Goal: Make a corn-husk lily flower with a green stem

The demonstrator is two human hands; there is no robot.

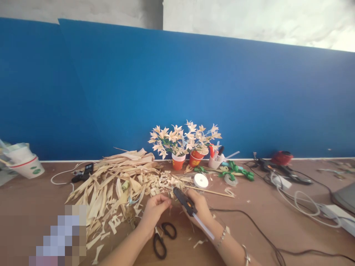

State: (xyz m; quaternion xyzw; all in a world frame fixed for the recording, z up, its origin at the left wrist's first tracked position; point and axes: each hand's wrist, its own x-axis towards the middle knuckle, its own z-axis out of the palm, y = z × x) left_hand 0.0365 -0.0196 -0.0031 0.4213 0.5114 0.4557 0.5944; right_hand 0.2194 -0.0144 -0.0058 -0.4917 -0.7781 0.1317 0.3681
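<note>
My right hand (198, 204) is wrapped round a black glue gun (183, 201), and a pale glue stick (204, 226) sticks out of its rear end. The nozzle points away from me, toward the husk scraps. Beside it, my left hand (156, 210) is closed in a pinch, thumb against fingers; whatever lies between them is too small to make out. Black-handled scissors (163, 240) lie on the table between my forearms. A large heap of dried husk strips (116, 181) spreads to the left and ahead of my hands.
Pale artificial flowers (183, 138) stand in orange cups (178, 162) by the blue partition (177, 88). A white tape roll (200, 180) and thin stick (213, 191) lie ahead. Green ribbon (235, 170) is right of them. Cables (249, 218) and a power strip (341, 220) occupy the right.
</note>
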